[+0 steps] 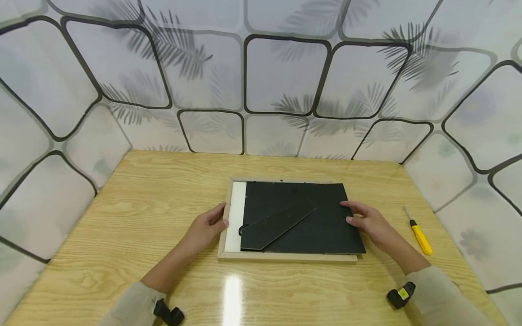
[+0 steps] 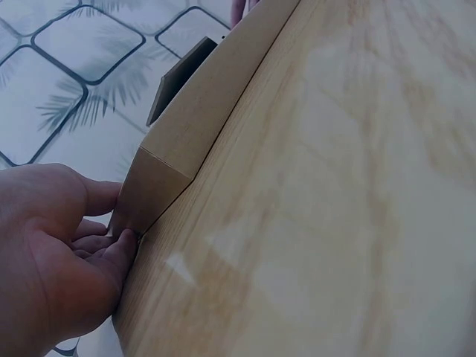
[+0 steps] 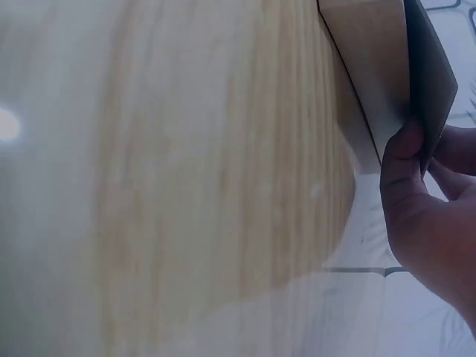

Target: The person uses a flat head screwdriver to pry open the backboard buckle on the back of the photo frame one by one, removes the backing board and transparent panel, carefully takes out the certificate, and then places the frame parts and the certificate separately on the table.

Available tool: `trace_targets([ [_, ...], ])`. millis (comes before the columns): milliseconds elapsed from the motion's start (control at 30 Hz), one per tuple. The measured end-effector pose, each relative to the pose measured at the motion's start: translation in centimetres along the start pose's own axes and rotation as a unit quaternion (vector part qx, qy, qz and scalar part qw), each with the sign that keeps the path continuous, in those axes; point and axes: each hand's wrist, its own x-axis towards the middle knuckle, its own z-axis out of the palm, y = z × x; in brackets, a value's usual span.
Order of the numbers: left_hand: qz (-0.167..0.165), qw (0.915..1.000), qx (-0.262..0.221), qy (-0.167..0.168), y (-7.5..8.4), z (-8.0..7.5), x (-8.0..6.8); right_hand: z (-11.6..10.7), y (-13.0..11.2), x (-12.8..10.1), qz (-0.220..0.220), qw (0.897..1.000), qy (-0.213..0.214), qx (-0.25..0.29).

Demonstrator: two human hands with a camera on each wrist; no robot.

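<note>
A light wooden picture frame lies face down in the middle of the table. Its black backing board, with a fold-out stand, sits shifted to the right, leaving a white strip bare on the left. My left hand holds the frame's left rail, thumb and fingertips against the frame. My right hand pinches the board's right edge. In the right wrist view the thumb of the right hand is under the backing board, just past the frame's side.
A yellow-handled screwdriver lies on the wooden table to the right of my right hand. Patterned walls close the table in at the back and on both sides. Small black wrist cameras sit near the front edge.
</note>
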Motion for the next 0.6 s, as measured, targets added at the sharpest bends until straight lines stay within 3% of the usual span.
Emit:
trace_targets([
  [300,0.002,1.0000,0.001,-0.003,0.01,0.01,-0.01,-0.79,0.65,-0.03,0.004,0.998,-0.005,0.062],
  [600,0.006,1.0000,-0.002,-0.006,-0.07,-0.01,0.02,-1.13,0.82,-0.15,-0.002,0.997,-0.005,0.082],
])
